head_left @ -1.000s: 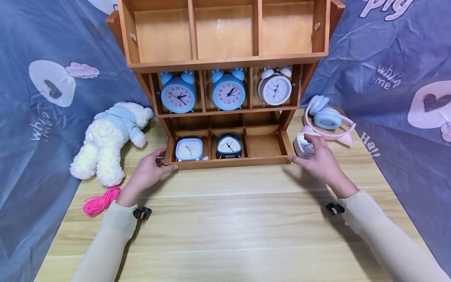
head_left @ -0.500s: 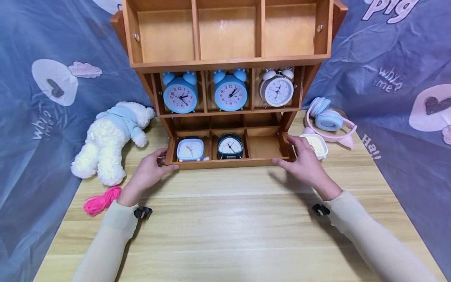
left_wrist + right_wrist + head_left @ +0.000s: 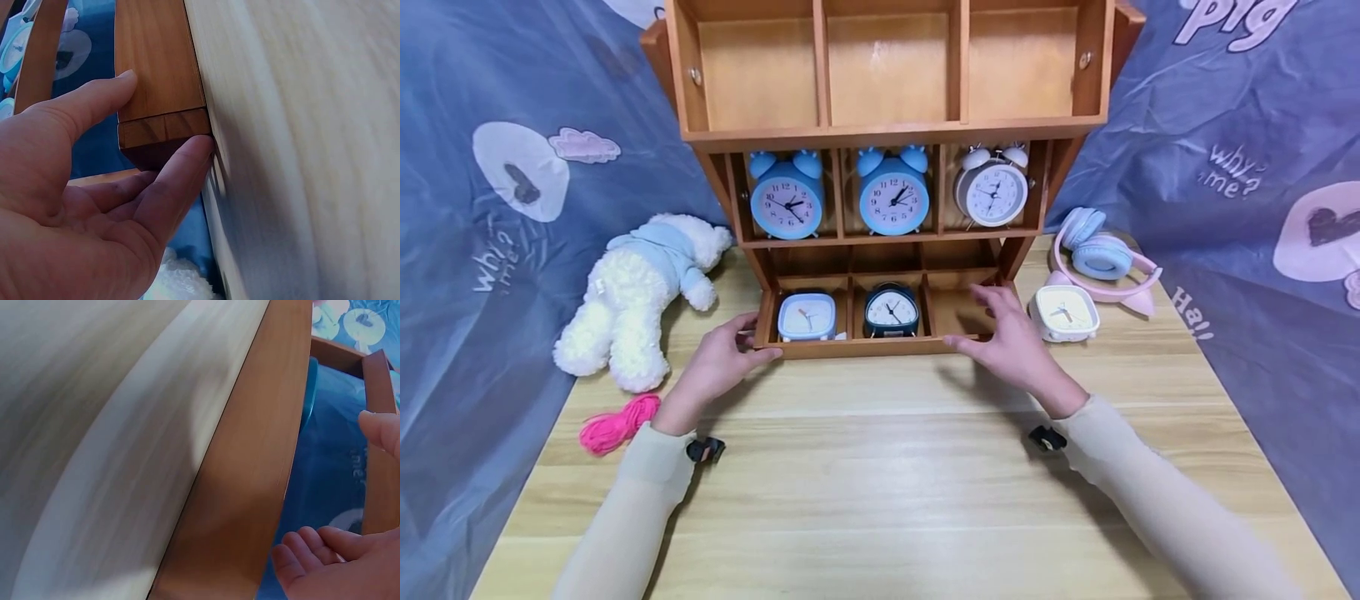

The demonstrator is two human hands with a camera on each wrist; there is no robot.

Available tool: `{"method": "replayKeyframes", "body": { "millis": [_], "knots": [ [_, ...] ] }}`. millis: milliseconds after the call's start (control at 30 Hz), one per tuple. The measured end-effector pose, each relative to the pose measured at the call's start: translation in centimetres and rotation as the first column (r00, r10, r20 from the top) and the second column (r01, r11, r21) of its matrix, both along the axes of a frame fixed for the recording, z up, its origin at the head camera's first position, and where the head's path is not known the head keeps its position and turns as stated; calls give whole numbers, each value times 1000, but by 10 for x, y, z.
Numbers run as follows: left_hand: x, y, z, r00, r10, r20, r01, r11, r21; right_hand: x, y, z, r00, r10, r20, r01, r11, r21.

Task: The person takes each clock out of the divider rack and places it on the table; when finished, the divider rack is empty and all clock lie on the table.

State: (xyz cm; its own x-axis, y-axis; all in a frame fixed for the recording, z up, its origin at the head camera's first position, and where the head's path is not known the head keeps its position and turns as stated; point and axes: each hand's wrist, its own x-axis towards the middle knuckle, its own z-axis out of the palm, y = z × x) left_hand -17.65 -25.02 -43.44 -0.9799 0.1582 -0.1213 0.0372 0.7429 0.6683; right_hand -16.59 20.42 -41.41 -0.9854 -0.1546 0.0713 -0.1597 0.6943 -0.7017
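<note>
A tiered wooden shelf (image 3: 857, 348) stands on the table, its bottom row split into three compartments. My left hand (image 3: 721, 364) holds the left end of that row; in the left wrist view the thumb lies on the front board (image 3: 162, 62) and the fingers reach round its end. A light-blue clock (image 3: 806, 317) sits in the left compartment, a dark-teal clock (image 3: 891, 310) in the middle one. My right hand (image 3: 1017, 348), holding nothing, hovers at the right compartment with fingers spread. A white clock (image 3: 1065, 314) stands on the table beside it.
Two blue twin-bell clocks, the left one (image 3: 787, 200) and the middle one (image 3: 894, 196), and a white twin-bell clock (image 3: 992, 192) fill the middle tier. Around the shelf lie a plush toy (image 3: 640, 292), pink cord (image 3: 619, 423) and cat-ear headphones (image 3: 1101, 254).
My right hand let go of the white clock right of the shelf and moved left to the right compartment. The white clock now faces up in full view. My left hand stayed put.
</note>
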Motion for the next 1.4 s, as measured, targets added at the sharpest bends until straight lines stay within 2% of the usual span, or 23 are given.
{"method": "replayKeyframes", "body": {
  "millis": [167,300,467,867,1133,1400],
  "knots": [
    [-3,0,3,1000,-5,-13,5,1000,2,-8,-18,-1,999,33,-7,-33,999,-38],
    [-2,0,2,1000,3,4,-3,1000,5,-13,-33,-1,999,44,18,-43,998,-43],
    [-1,1,1,1000,9,20,-10,1000,11,-17,-50,1,998,19,52,-18,999,-38],
    [-1,2,1,1000,4,7,-4,1000,14,-23,-89,1,999,-37,39,39,998,-52],
    [1,1,0,1000,10,21,-10,1000,12,-24,-106,-7,997,-69,21,68,997,39],
    [3,0,-1,1000,13,22,-13,1000,6,-28,-119,-14,998,-35,-52,41,992,118]
  ]
}}
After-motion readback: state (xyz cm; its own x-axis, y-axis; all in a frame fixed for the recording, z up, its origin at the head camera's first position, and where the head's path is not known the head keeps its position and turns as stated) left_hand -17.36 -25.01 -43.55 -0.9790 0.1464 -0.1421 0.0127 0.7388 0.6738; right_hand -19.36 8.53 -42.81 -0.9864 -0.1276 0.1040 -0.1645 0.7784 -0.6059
